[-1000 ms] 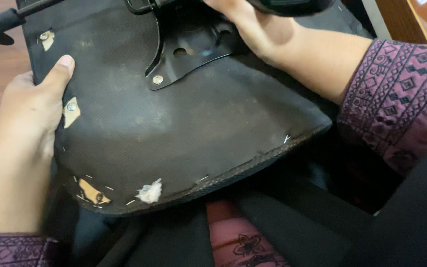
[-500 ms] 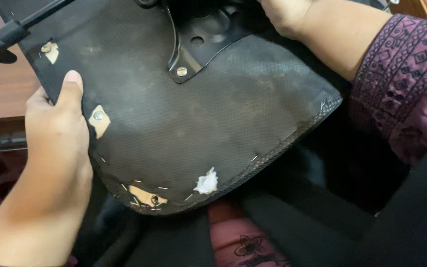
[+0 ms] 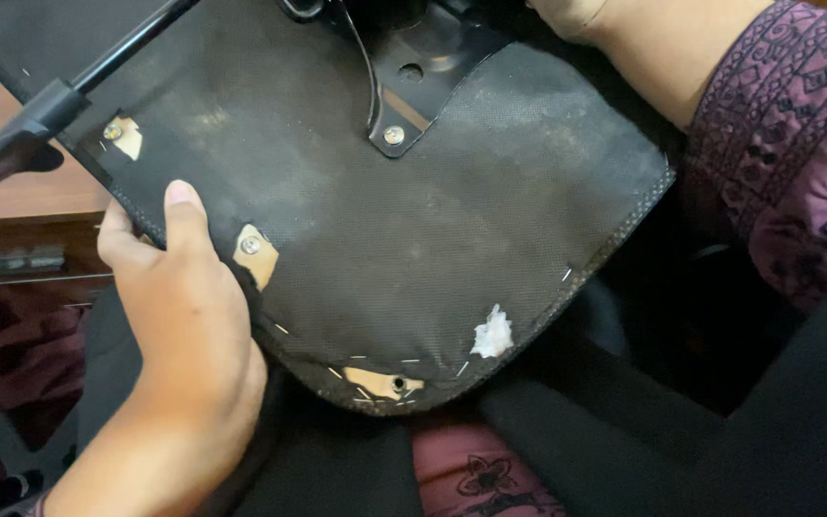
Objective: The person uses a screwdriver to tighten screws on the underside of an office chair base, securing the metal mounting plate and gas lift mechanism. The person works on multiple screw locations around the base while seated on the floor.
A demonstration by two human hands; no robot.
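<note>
An upturned chair seat [image 3: 433, 239] lies across my lap, its underside covered in dusty black fabric stapled along the edge. Torn patches show wood and white padding [image 3: 493, 333] near the rim. A black metal bracket [image 3: 413, 67] is screwed to the middle. My left hand [image 3: 184, 316] grips the seat's left edge, thumb pressed on the fabric beside a torn patch with a screw [image 3: 253, 247]. My right hand [image 3: 576, 14] is mostly cut off at the top edge, resting by the bracket; its purple patterned sleeve [image 3: 787, 144] shows at right.
A black lever rod with a handle [image 3: 40, 124] sticks out from the seat to the upper left. A brown wooden surface [image 3: 11, 144] lies behind at the left. Dark cloth covers my lap below the seat.
The seat has shifted right and up in view. My left hand has slid along the left edge toward the bottom. My right hand has moved further out of the top of the view.
</note>
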